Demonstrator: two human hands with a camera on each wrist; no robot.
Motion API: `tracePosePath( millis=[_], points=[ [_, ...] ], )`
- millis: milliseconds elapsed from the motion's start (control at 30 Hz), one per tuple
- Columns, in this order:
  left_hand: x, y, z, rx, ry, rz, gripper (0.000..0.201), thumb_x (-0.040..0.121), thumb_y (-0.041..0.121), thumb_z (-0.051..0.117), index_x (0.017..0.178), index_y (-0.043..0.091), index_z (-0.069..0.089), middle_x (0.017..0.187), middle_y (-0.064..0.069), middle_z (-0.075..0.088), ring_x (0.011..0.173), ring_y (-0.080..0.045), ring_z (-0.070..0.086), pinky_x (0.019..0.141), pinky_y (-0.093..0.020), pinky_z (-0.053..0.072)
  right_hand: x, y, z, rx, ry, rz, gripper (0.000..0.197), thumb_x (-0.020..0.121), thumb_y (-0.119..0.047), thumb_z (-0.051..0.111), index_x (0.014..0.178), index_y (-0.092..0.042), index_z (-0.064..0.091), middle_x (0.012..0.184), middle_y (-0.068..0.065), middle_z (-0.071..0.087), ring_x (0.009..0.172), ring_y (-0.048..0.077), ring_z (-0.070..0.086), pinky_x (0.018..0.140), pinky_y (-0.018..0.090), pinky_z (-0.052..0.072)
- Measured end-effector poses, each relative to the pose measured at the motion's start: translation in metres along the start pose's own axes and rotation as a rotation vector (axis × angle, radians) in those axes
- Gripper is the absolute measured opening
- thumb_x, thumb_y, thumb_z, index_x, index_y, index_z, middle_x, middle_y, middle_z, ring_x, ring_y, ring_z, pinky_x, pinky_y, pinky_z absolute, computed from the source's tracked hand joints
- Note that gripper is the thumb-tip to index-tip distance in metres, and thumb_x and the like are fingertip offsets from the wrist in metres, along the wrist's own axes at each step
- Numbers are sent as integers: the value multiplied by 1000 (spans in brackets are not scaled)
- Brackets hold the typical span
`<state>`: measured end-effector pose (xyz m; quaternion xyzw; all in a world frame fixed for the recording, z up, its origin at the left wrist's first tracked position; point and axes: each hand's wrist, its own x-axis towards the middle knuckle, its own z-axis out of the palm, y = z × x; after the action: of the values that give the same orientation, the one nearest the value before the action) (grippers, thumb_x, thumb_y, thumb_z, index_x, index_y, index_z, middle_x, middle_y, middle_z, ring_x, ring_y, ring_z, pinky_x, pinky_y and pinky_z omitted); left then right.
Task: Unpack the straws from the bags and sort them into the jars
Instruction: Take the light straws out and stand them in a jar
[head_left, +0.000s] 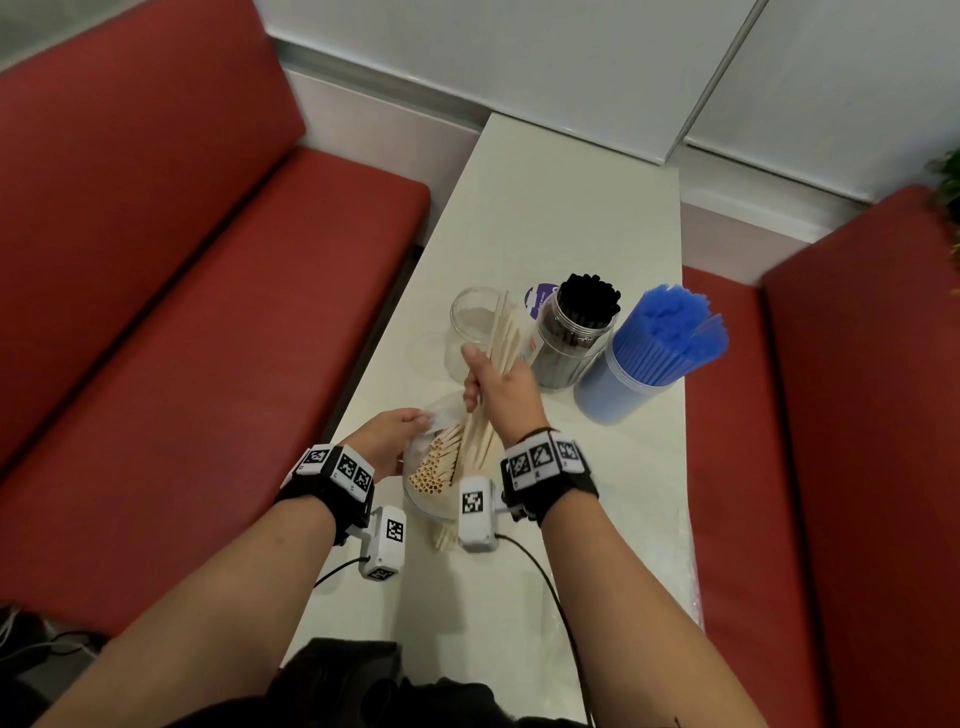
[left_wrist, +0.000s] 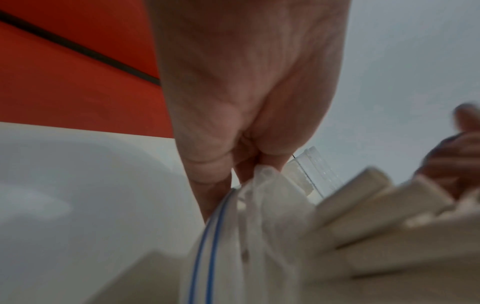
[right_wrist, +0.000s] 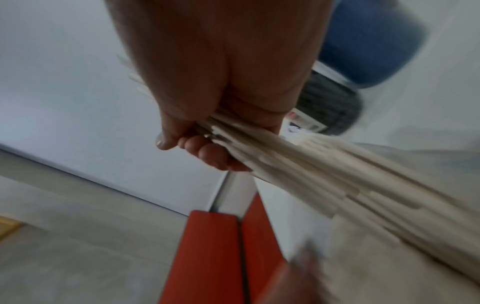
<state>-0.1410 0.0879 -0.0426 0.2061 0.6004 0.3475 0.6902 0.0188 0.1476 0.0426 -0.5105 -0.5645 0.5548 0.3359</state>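
A: Head view?
B: Right hand is wrapped around a bundle of beige straws, tilted, top ends by the empty clear jar, bottom ends over the bag. Left hand pinches the rim of the clear zip bag, which has more beige straws in it, on the white table. Black-straw jar and blue-straw jar stand to the right.

A: Left wrist?
B: Fingers pinch the bag's edge by the blue zip line. Straw ends stick out, blurred. Clear jar behind.

A: Right wrist?
B: Hand fisted on the straw bundle. Black jar and blue jar behind, blurred.
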Motion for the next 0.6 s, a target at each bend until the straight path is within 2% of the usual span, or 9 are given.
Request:
tracePosePath(
  millis=[67, 133, 200, 300, 400, 467, 600],
  points=[
    [2, 1, 0, -7, 20, -12, 23, 106, 21, 52, 121, 10, 64, 124, -20, 70, 112, -38, 67, 101, -58, 50, 10, -21, -3, 21, 19, -63, 44, 92, -56, 61, 60, -26, 63, 54, 0, 58, 53, 15, 57, 63, 31, 51],
    [2, 2, 0, -8, 25, -18, 23, 106, 22, 52, 122, 11, 65, 121, -17, 72, 107, -35, 69, 92, -52, 56, 16, -30, -4, 64, 26, -86, 39, 94, -51, 62, 66, -23, 62, 55, -1, 57, 53, 15, 55, 61, 31, 50],
    [2, 4, -1, -4, 23, -25, 23, 106, 24, 53, 122, 13, 66, 116, -14, 74, 104, -32, 71, 83, -46, 59, 24, -42, -6, 65, 57, -113, 40, 96, -45, 63, 65, -20, 59, 55, -2, 56, 53, 15, 55, 61, 34, 50],
    [1, 7, -3, -1, 15, -33, 22, 105, 24, 55, 121, 15, 67, 109, -10, 77, 99, -29, 72, 77, -42, 59, 49, -77, -16, 54, 201, -186, 45, 93, -49, 63, 55, -25, 62, 55, -2, 60, 56, 17, 57, 70, 43, 52],
    [1, 8, -6, 4, -1, -51, 21, 104, 24, 56, 119, 16, 68, 101, -4, 79, 87, -21, 76, 66, -36, 60, 80, -108, -23, 147, 303, -272, 37, 89, -52, 65, 56, -36, 62, 57, -3, 59, 59, 18, 58, 71, 45, 52],
    [2, 8, -7, 4, -7, -66, 18, 104, 25, 56, 115, 19, 69, 95, 0, 79, 82, -17, 76, 62, -34, 60, 96, -109, -22, 132, 348, -286, 39, 91, -49, 65, 56, -35, 60, 57, -3, 58, 59, 19, 57, 72, 45, 52],
    [7, 14, -9, 19, -12, -89, 15, 104, 23, 56, 109, 20, 70, 94, 1, 79, 82, -17, 75, 62, -32, 59, 119, -81, -10, 125, 339, -203, 39, 96, -37, 66, 61, -25, 53, 59, -2, 57, 64, 22, 56, 81, 53, 53]
  ],
)
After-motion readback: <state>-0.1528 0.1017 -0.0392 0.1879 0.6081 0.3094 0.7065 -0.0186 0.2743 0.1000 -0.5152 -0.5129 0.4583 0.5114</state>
